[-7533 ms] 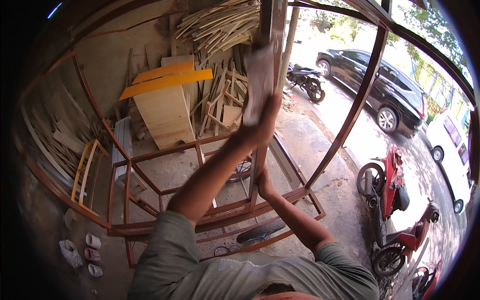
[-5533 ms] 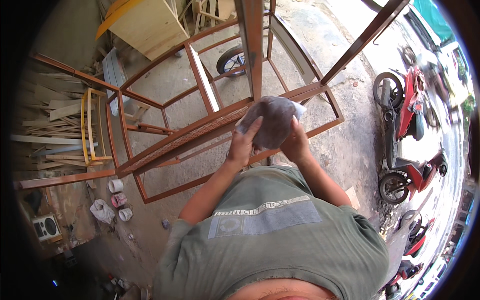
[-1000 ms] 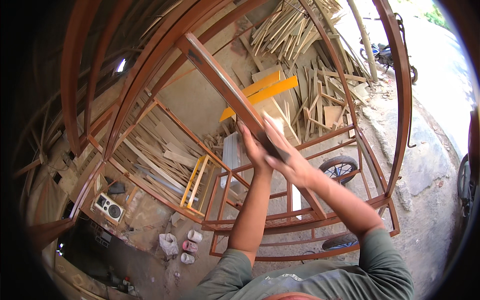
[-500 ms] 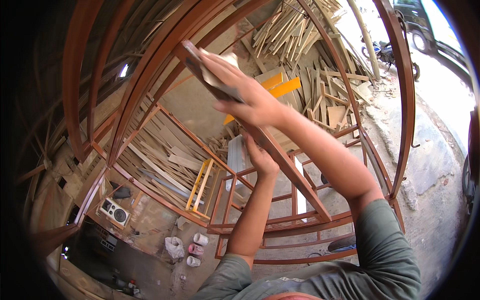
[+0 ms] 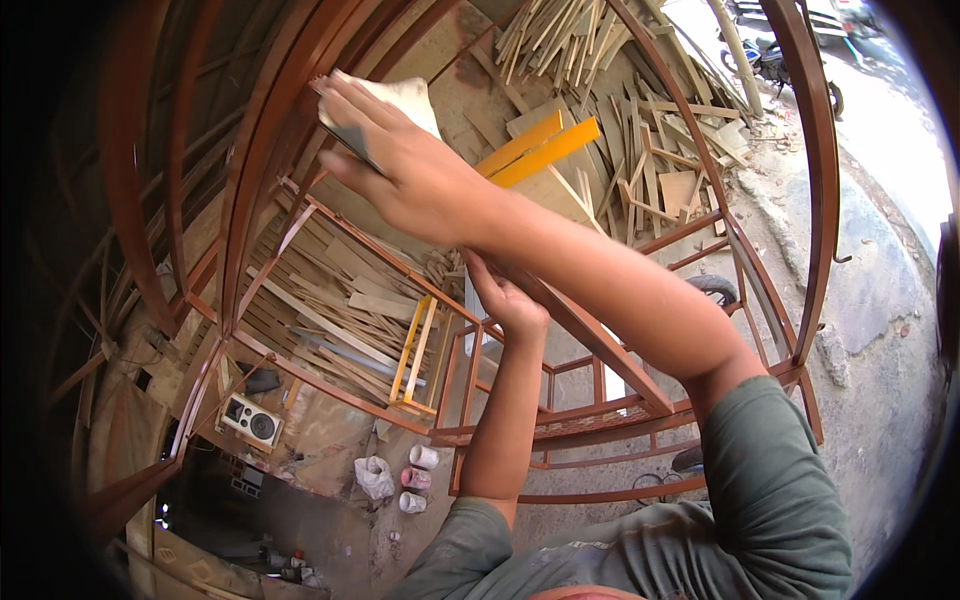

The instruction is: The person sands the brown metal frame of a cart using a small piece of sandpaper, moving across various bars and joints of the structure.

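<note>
My right hand (image 5: 400, 165) reaches up and across, pressed along the far end of a reddish-brown bar. Under its palm is a sheet of sandpaper (image 5: 412, 98), with a pale side sticking out past the fingers and a dark side near the thumb. Lower down, my left hand (image 5: 510, 305) grips the same brown bar (image 5: 590, 345) from below, its thumb against the side and its other fingers partly hidden. The bar slants from upper left to lower right, and my right forearm covers part of it.
Reddish-brown frames (image 5: 690, 130) surround me, with a lower frame (image 5: 560, 435) in front of my body. Wood scraps (image 5: 650, 165) lie beyond, near yellow boards (image 5: 545, 155). A speaker (image 5: 250, 420) and several white tubs (image 5: 415, 478) are at lower left; a motorcycle (image 5: 770, 65) stands outside.
My right hand has slid farther up and left along the bar with the sandpaper. My left hand stays on the bar. The view has shifted slightly.
</note>
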A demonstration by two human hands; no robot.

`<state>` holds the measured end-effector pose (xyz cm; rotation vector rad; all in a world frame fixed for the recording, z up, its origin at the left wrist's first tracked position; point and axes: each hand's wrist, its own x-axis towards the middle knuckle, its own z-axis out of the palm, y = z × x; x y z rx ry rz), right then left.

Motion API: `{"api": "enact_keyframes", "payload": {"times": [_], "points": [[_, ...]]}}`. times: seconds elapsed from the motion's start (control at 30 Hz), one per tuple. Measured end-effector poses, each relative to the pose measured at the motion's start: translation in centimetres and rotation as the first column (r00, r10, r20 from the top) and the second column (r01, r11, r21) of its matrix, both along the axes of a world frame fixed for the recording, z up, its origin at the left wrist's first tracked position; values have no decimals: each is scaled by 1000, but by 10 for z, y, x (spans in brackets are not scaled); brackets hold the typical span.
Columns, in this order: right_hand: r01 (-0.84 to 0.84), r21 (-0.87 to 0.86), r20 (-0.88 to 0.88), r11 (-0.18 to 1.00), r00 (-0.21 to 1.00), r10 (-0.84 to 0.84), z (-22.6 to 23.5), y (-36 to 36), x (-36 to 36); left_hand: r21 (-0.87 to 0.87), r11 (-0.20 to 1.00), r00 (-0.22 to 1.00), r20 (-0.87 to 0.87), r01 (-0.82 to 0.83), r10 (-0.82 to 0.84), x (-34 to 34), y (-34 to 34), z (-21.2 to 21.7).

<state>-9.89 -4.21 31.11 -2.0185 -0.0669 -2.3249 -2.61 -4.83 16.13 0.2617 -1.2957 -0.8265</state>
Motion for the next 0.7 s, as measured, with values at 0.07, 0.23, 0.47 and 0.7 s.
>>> {"api": "enact_keyframes", "payload": {"times": [0.07,0.23,0.47,0.7], "points": [[76,90,-13,993,997,-75,-55,0,11,-33,958,952,-104,286,-288,25,-23,-24],[51,120,65,991,996,-59,-49,8,23,10,945,930,-178,328,-321,22,-8,-9],[78,223,60,972,994,-94,-107,38,32,-3,907,898,-134,421,-418,43,12,-8],[121,710,-143,694,989,-26,-338,98,2,-20,999,999,10,-41,41,8,-15,-6]]}}
